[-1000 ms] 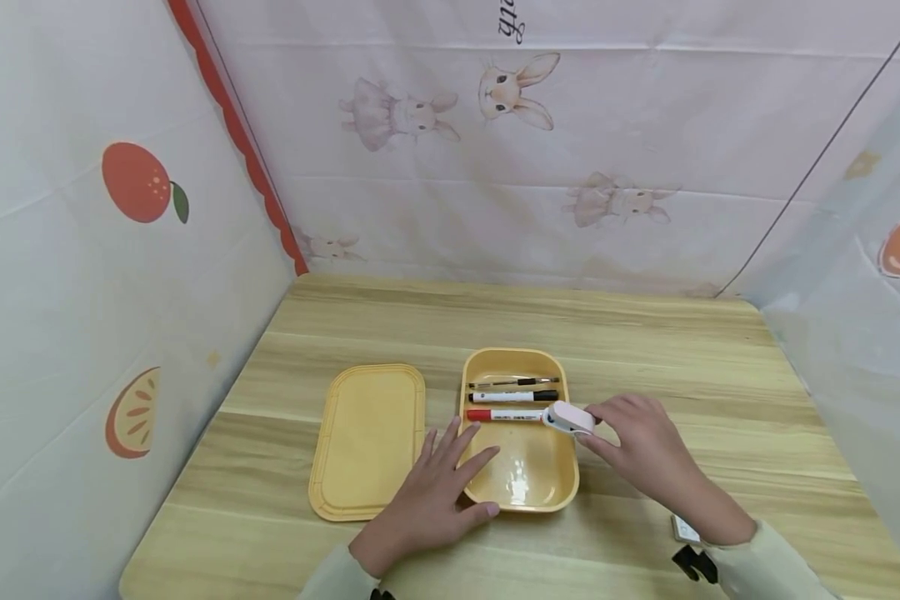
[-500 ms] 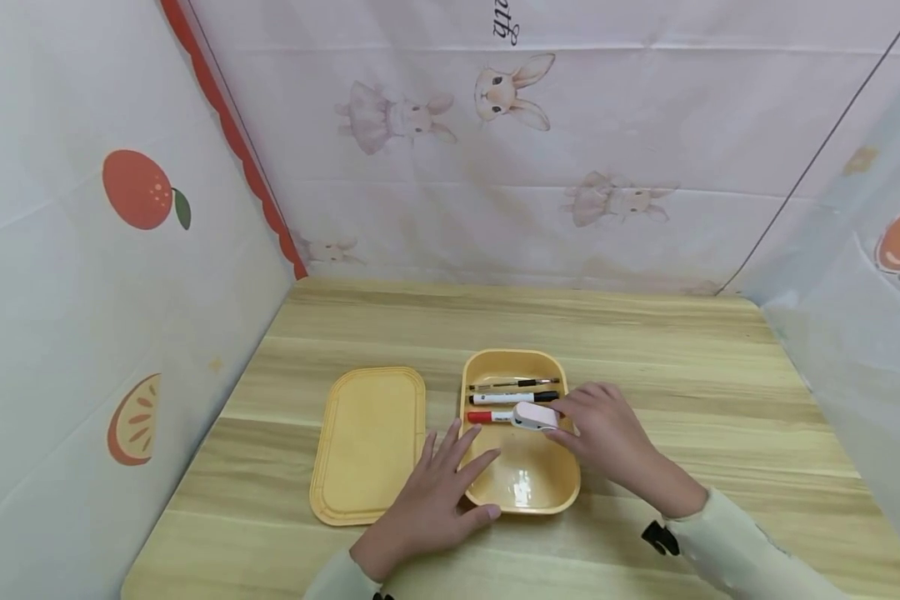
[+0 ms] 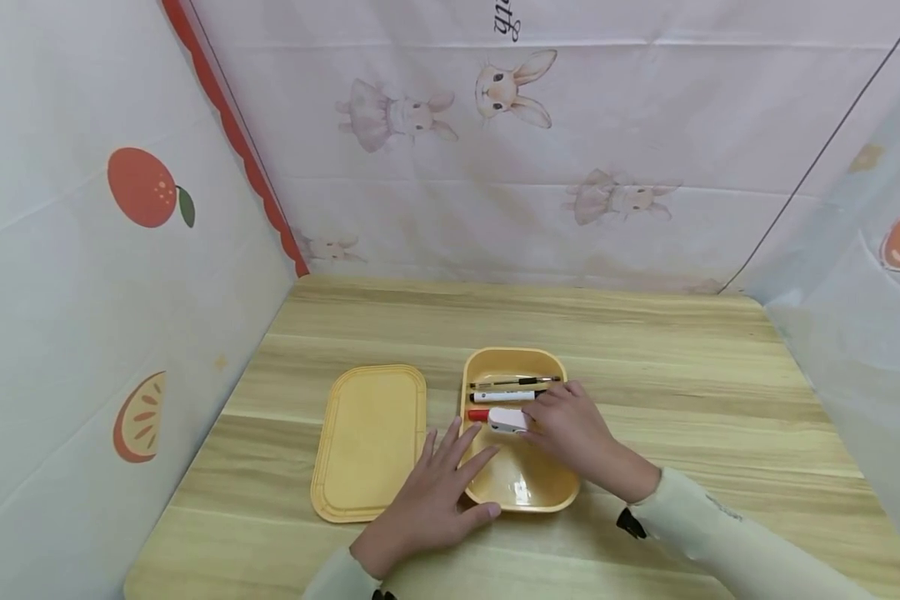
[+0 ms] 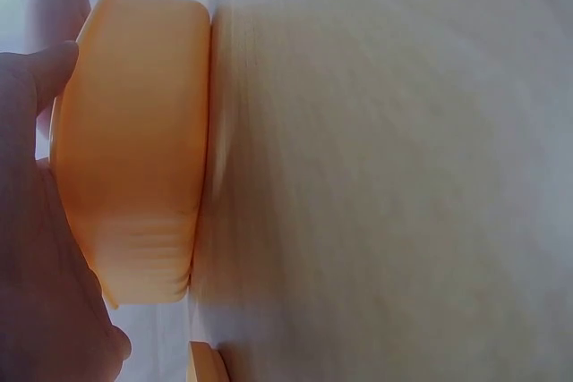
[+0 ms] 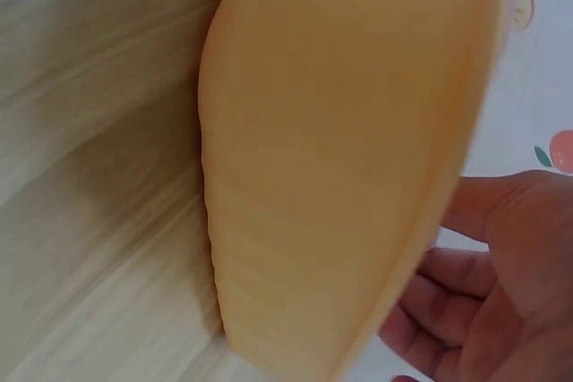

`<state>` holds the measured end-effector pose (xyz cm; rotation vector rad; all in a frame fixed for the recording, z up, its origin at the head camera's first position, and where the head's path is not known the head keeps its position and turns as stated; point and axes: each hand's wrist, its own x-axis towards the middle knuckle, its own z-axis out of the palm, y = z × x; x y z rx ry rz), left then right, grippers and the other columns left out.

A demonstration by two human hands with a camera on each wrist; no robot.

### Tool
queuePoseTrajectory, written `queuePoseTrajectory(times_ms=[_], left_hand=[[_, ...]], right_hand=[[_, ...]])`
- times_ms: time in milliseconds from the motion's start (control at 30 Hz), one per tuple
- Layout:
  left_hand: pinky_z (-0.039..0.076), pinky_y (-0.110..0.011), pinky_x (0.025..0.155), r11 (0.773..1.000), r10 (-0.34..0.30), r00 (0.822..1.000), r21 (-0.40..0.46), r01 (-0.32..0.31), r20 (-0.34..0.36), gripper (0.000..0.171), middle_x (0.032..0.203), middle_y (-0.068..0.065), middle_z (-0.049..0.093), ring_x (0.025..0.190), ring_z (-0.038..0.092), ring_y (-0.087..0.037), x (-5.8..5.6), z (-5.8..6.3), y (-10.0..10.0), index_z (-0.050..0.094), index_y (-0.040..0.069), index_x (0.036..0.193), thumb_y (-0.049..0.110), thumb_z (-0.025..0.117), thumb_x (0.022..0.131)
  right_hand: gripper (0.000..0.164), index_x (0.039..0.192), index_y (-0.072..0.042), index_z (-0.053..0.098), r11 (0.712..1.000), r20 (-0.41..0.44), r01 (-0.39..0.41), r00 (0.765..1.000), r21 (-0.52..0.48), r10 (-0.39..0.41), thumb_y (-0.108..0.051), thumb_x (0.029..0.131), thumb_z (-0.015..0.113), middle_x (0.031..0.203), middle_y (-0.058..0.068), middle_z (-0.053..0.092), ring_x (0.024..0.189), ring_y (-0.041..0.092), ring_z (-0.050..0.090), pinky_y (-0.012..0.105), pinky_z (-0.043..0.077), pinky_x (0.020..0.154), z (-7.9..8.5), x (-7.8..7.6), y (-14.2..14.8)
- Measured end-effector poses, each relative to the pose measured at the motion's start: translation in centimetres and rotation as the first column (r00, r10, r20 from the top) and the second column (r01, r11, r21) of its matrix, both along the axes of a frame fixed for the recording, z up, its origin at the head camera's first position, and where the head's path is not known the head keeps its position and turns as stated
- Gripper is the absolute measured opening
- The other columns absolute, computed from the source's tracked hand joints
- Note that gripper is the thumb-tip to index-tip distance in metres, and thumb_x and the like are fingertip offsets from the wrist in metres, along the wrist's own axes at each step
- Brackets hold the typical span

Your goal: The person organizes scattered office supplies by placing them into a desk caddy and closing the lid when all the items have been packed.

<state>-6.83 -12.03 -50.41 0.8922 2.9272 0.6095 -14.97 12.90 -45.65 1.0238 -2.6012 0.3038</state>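
A yellow plastic box (image 3: 521,492) stands on the table with its top uncovered. Across its back half lie a pen (image 3: 506,384), a black-capped white marker (image 3: 501,397) and a red-capped marker (image 3: 477,415). My right hand (image 3: 570,429) reaches over the right rim and pinches a small pale stapler (image 3: 506,420), which covers most of the red-capped marker in the head view. With spread fingers, my left hand (image 3: 435,498) rests over the box's left rim. The left thumb (image 4: 54,69) touches the rim in the left wrist view. In the right wrist view the box wall (image 5: 331,158) hides the right fingertips.
A flat yellow lid (image 3: 371,442) lies on the wooden table (image 3: 645,342) just left of the box. Printed fabric walls (image 3: 435,225) rise along the table's back and sides.
My right hand has moved left over the box, carrying the stapler from near the right rim to above the red-capped marker. My left hand has stayed in place.
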Motion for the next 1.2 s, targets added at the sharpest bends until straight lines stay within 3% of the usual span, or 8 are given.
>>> queuePoseTrajectory(times_ms=[467,800,1200], left_hand=[[0.007,-0.065,0.122,1.0,0.0,1.0,-0.001,0.0,0.006,0.073,0.171,0.002,0.006,0.158,-0.004,-0.03,0.1,0.2,-0.1,0.024,0.038,0.16,0.073,0.037,0.097],[0.007,-0.065,0.122,1.0,-0.006,1.0,0.014,0.006,0.018,0.074,0.171,-0.004,0.012,0.158,-0.005,-0.031,0.0,0.4,-0.1,0.023,0.037,0.16,0.071,0.04,0.097],[0.007,-0.064,0.122,1.0,0.001,1.0,0.009,-0.001,0.016,0.074,0.171,-0.003,0.012,0.158,-0.005,-0.029,0.0,0.1,-0.1,0.021,0.039,0.16,0.071,0.04,0.097]], right_hand=[[0.027,0.068,-0.023,0.061,0.998,0.074,-0.003,0.997,0.071,-0.003,-0.032,0.078,0.085,0.074,-0.008,0.068,0.076,0.017,0.052,0.035,0.034,0.077,-1.1,0.0,-2.2],[0.031,0.069,-0.021,0.056,0.992,0.133,0.002,0.991,0.126,-0.018,-0.033,0.083,0.082,0.073,-0.006,0.063,0.08,0.019,0.053,0.036,0.037,0.077,-2.0,0.1,-3.0],[0.016,0.078,-0.019,0.067,0.986,0.167,0.024,0.985,0.164,-0.052,-0.026,0.088,0.076,0.083,-0.001,0.071,0.088,0.021,0.059,0.036,0.038,0.079,-2.4,0.3,-3.1]])
